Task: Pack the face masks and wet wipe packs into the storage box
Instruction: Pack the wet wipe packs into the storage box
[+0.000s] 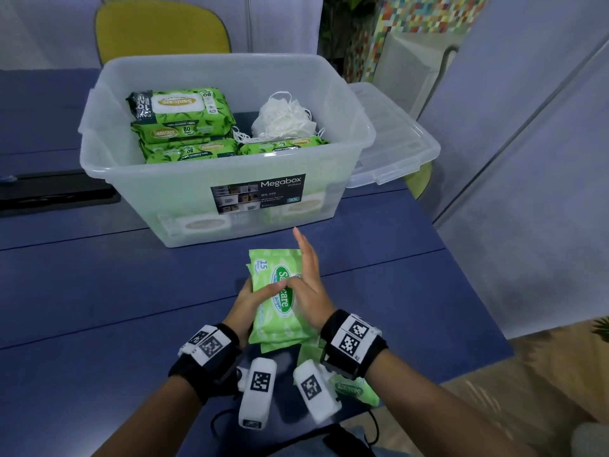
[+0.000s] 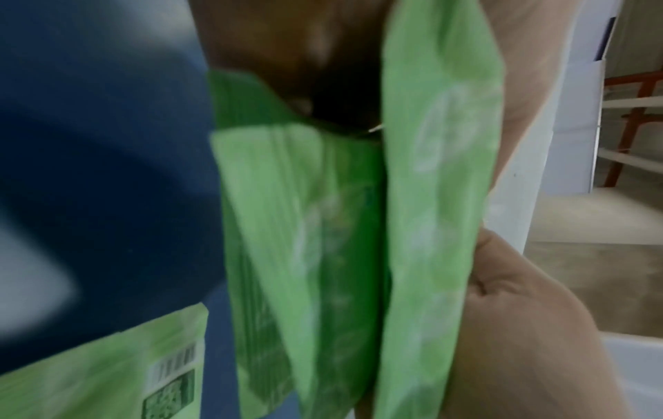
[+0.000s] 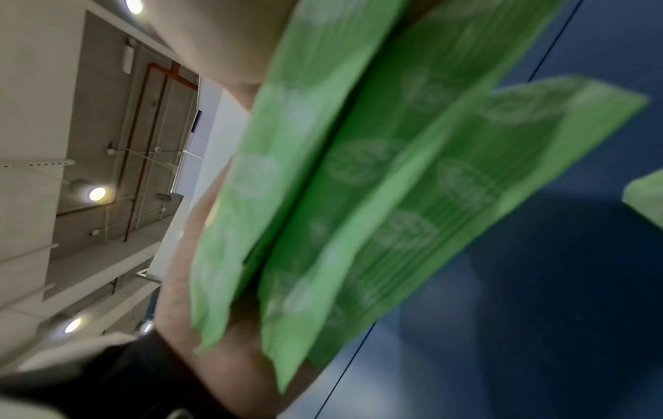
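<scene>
A stack of small green wet wipe packs (image 1: 275, 311) is held just above the blue table (image 1: 131, 291), in front of the clear storage box (image 1: 184, 192). My left hand (image 1: 255, 298) grips the stack from the left, thumb across the top pack. My right hand (image 1: 308, 275) presses its palm against the stack's right side, fingers straight and pointing toward the box. The wrist views show the packs (image 2: 430, 198) (image 3: 394, 184) edge-on and blurred. Inside the box lie several large green wipe packs (image 1: 179, 110) on the left and a pile of white face masks (image 1: 283, 118) on the right.
Another small wipe pack (image 1: 354, 389) lies on the table under my right wrist, seen also as a green pack (image 2: 107, 368) lower left. The box lid (image 1: 392, 136) sits behind the box on the right. A black flat object (image 1: 56, 192) is at the left, a yellow chair (image 1: 158, 31) behind.
</scene>
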Demonstrator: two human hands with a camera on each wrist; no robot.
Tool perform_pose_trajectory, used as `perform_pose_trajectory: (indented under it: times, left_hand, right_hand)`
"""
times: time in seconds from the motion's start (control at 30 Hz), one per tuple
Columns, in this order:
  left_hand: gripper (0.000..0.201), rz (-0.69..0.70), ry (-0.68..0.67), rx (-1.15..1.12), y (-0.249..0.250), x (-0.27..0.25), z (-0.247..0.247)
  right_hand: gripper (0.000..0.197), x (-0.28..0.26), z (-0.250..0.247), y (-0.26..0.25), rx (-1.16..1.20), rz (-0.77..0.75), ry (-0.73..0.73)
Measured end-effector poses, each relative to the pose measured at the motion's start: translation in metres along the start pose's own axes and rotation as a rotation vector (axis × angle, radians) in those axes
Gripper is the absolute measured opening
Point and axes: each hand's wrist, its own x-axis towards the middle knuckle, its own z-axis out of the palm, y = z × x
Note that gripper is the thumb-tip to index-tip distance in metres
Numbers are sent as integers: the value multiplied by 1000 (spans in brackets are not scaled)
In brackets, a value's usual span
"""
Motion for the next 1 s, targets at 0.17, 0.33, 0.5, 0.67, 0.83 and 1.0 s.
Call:
perform_pose_trajectory:
  times: [0.17,0.33,0.5,0.67,0.83,1.0]
  left_hand:
    - [52,37,133,26,-7,4,-8]
    - [73,53,200,-50,1,5,-28]
    - [69,53,205,-57,6,4,-33]
    - [61,27,190,-41,1,6,-23]
    - [74,24,162,-17,-4,4,-16]
    - [64,28,154,18,-9,5,-13]
  right_hand:
    - [49,-5,-35,17,136,173,10]
    - [66,-56,-83,48,-946,324,-348]
    - [105,-93,-86,63,-1309,160,-472]
    - [86,-79,-90,59,-878,282,-206]
    - [30,-56,-97,22,475,541,182]
    - [41,-48,-97,2,868,438,55]
